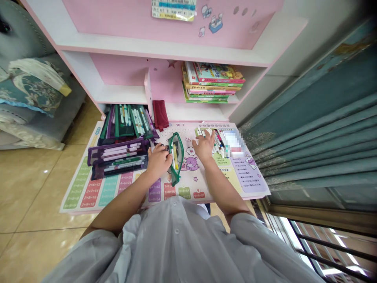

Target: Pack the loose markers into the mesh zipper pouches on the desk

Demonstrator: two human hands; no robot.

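Our left hand (157, 161) is curled closed at the near edge of an open pencil pouch with green zip trim (176, 159), and its fingers (166, 151) appear to grip that edge. The pouch stands tilted on its side on a printed multiplication desk mat (81, 188), between our two hands and just beside the left one, with a yellow marker (175, 157) and other pens showing inside. Our right hand (204, 146) is open with its fingers spread, and its fingertips (204, 133) rest on a pile of loose markers (218, 141). It holds nothing that we can make out. A pixelated white patch (234, 143) lies just past the pile.

Left of the pouch lie purple zip pouches filled with pens (118, 157), with a row of green and purple pouches (126, 122) behind them and a dark red cloth pouch (161, 115) nearby. Picture books (213, 82) stand stacked on a pink-and-white shelf unit (165, 43). A teal curtain (309, 137) hangs to the right, and a cushioned seat (29, 82) sits on the tiled floor (35, 188) to the left.
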